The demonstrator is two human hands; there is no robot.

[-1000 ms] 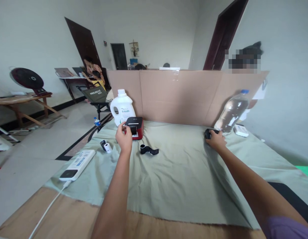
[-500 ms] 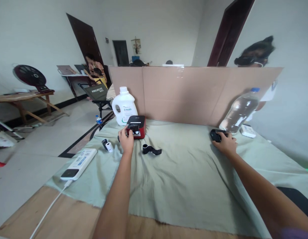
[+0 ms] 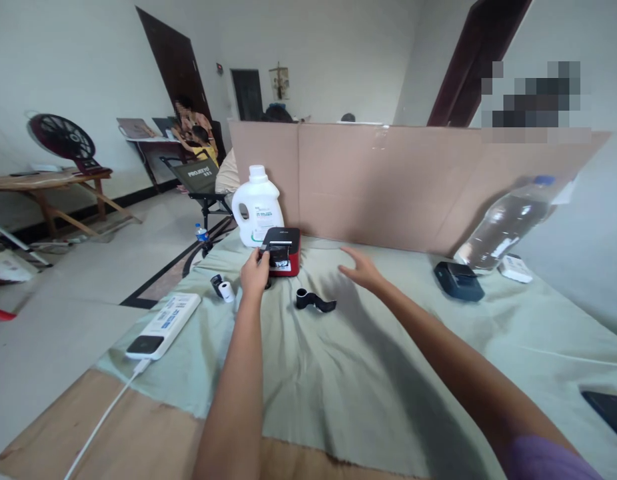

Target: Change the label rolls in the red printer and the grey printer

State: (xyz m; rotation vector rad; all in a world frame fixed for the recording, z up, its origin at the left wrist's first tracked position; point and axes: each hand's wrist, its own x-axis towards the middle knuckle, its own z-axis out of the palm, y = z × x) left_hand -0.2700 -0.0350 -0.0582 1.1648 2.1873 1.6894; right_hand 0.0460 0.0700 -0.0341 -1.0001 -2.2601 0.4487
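- My left hand is stretched out ahead of me, arm nearly straight, fingers curled round the front left corner of the small red and black printer, thumb side up.
- That printer sits right at my left fingertips, on the green cloth, with the white jug just behind it against the cardboard screen.
- My right hand hovers open above the cloth, palm down, fingers spread and pointing toward the printer; it grips nothing and touches nothing.
- A black curled strip lies between my two hands, a little nearer me than either.
- A small white paper roll and a dark roll beside it lie just left of my left wrist.
- The black device rests well to the right of my right hand, near the tilted water bottle.
- A white power strip lies left of my left forearm.
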